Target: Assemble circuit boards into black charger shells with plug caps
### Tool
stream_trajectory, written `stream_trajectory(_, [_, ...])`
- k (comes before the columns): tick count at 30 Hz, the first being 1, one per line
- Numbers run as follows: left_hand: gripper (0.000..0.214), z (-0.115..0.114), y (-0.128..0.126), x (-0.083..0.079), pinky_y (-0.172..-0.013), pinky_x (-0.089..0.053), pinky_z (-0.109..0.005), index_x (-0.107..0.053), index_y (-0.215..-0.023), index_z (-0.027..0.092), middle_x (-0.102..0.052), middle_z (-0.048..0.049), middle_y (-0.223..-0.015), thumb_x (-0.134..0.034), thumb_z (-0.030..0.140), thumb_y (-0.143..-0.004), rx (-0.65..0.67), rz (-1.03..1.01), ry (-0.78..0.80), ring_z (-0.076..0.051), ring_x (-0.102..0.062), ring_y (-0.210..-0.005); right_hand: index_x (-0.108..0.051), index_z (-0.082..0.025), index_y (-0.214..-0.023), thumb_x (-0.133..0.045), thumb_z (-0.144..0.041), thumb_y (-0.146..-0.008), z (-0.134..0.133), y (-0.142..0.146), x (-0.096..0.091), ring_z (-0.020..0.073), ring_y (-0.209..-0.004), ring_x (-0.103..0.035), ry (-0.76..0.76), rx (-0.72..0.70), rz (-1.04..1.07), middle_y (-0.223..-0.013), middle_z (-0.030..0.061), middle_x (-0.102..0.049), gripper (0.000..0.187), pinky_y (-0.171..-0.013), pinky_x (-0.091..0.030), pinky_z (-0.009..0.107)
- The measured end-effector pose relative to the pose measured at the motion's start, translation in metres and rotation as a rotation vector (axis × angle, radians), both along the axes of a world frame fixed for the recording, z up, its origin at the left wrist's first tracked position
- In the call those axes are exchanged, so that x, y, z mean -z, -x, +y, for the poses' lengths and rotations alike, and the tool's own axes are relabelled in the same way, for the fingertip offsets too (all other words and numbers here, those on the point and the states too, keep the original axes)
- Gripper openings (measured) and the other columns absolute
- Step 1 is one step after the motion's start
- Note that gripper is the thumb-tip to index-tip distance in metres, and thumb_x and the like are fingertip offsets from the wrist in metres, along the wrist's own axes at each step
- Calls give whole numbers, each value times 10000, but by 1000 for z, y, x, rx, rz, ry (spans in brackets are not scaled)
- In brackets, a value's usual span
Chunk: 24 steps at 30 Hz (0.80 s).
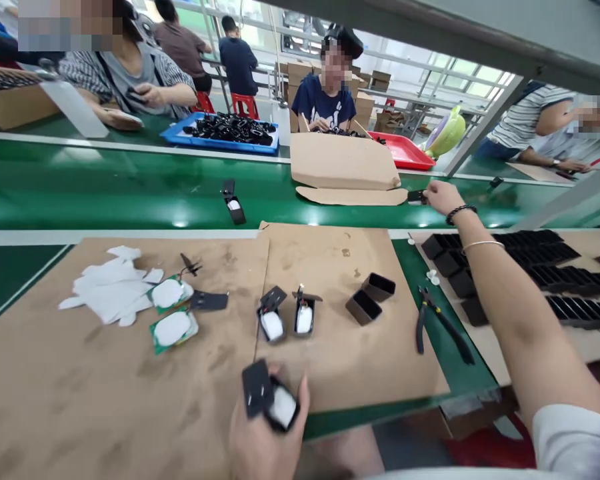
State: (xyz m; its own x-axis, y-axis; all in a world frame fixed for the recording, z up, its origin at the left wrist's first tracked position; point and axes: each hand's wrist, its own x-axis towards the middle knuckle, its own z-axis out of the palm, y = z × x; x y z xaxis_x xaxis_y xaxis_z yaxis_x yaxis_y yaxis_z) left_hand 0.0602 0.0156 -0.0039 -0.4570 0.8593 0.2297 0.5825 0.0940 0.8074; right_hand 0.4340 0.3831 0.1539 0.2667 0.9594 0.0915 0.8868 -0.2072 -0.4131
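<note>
Near the front edge, my left hand [265,443] is wrapped round a small black plastic case [284,407] with a white pad inside and its black lid tilted aside. My right hand [443,197] reaches out over the green belt, pinching a small black piece [417,197] whose exact kind I cannot make out. On the cardboard ahead of my left hand stand two more open cases with white pads, a left case [273,325] and a right case [305,320]. Two bare black housings [373,298] lie beside them. Further left are two green circuit boards [170,330] with white pads and a black lid [209,301].
White paper pieces [110,287] are heaped at left. Pliers [443,323] lie on the right, beside rows of black housings [545,267] under my right arm. An open case [233,203] rests on the belt [105,190]. Co-workers sit opposite, behind a blue tray [180,137] and a cardboard flap [343,163].
</note>
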Motion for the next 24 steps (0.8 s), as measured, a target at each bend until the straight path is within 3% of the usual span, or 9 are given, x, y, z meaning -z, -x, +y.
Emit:
stream_trajectory(2, [502,10,8,-5,-762,-582,-435,-636,-999,223,-707,-83,-952,-699,673,-784,28,-41,-27,-289,-686,-882,-630,-155,-1188,-607,-414,-993,-50,5,-8,176,-950,-676,55,-106,125,-1119,70,-681,325,-847,-598,382])
stream_trajectory(4, [512,17,22,-14,-841,-584,-446,-625,-992,209,-712,-89,-983,-710,660,-765,57,-99,-70,-292,-694,-930,-632,-158,-1044,-576,-427,-1001,-106,11,-6,135,-760,-649,119,-223,261,-896,30,-681,278,-748,-578,321])
stream_trajectory(8, [516,25,69,-28,-1038,-535,-487,-620,-1026,196,-695,-86,-1041,-764,586,-722,9,-78,-81,-287,-675,-1039,-591,-190,-835,-619,-646,-884,-207,28,25,152,-634,-624,281,-432,457,-706,19,-654,459,-646,-556,323])
stream_trajectory(11, [553,30,104,-27,-1068,-511,-557,-598,-984,189,-677,-106,-1032,-756,618,-672,-102,-54,-41,-336,-666,-1065,-591,-188,-776,-636,-788,-758,-243,40,56,169,-612,-637,389,-504,497,-689,40,-674,603,-606,-564,339])
stream_trajectory(14, [687,28,121,-18,-1133,-427,-640,-573,-1068,180,-658,-158,-1145,-785,645,-608,-148,-9,79,-419,-612,-1205,-608,-186,-809,-603,-743,-807,-250,47,69,164,-588,-621,371,-455,435,-667,35,-665,558,-554,-521,301])
stream_trajectory(16, [833,19,119,-14,-1184,-363,-652,-524,-1210,164,-613,-196,-1276,-826,615,-579,-185,10,99,-439,-541,-1315,-636,-185,-879,-578,-625,-880,-254,49,66,172,-614,-617,280,-358,326,-683,35,-659,444,-571,-492,294])
stream_trajectory(18, [885,5,107,-14,-1216,-335,-621,-461,-1309,148,-536,-220,-1385,-830,564,-619,-245,46,-11,-413,-474,-1387,-654,-181,-973,-528,-496,-937,-265,55,59,203,-695,-630,149,-230,180,-738,57,-666,341,-646,-481,319])
stream_trajectory(21, [673,-14,72,-23,-1222,-337,-580,-462,-1285,144,-505,-209,-1375,-772,419,-755,-266,194,-321,-351,-462,-1380,-662,-202,-1069,-464,-424,-976,-295,78,56,255,-799,-644,31,-112,-9,-805,86,-685,312,-729,-450,353])
stream_trajectory(24, [389,-13,23,-34,-1140,-443,-512,-510,-1208,182,-588,-142,-1216,-668,276,-865,63,207,-453,-286,-574,-1233,-680,-242,-1129,-550,-533,-939,-322,113,68,304,-822,-664,77,-110,-119,-891,122,-715,371,-706,-427,357])
